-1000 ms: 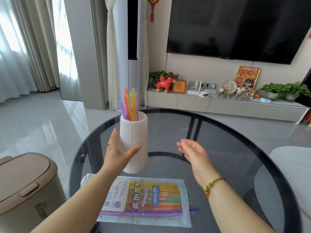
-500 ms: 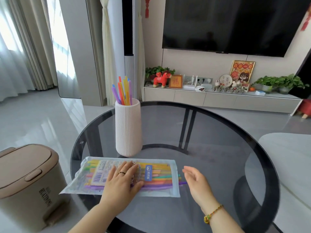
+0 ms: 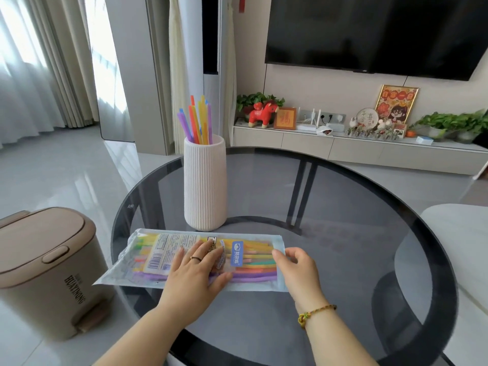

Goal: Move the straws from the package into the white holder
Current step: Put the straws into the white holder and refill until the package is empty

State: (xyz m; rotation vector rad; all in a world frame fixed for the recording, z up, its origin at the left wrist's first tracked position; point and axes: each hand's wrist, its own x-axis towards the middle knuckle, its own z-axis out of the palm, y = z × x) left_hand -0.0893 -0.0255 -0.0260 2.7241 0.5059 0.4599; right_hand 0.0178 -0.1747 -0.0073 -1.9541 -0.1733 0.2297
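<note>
A clear plastic package [image 3: 158, 257] of coloured straws lies flat on the round dark glass table [image 3: 330, 220], near its front left edge. Just behind it the white ribbed holder [image 3: 205, 186] stands upright with several coloured straws [image 3: 198, 122] sticking out of its top. My left hand [image 3: 196, 273] lies flat on the middle of the package, fingers spread. My right hand [image 3: 297, 268] has its fingertips curled at the package's right end; whether it pinches the plastic is unclear.
A beige pedal bin [image 3: 45, 270] stands on the floor left of the table. A pale seat [image 3: 459, 247] sits at the right. Behind are a low TV cabinet [image 3: 356, 151] with ornaments and plants, and a wall-mounted TV [image 3: 377, 33].
My left hand let go of the holder and came down flat onto the package. My right hand moved down to the package's right end. The package now lies further left.
</note>
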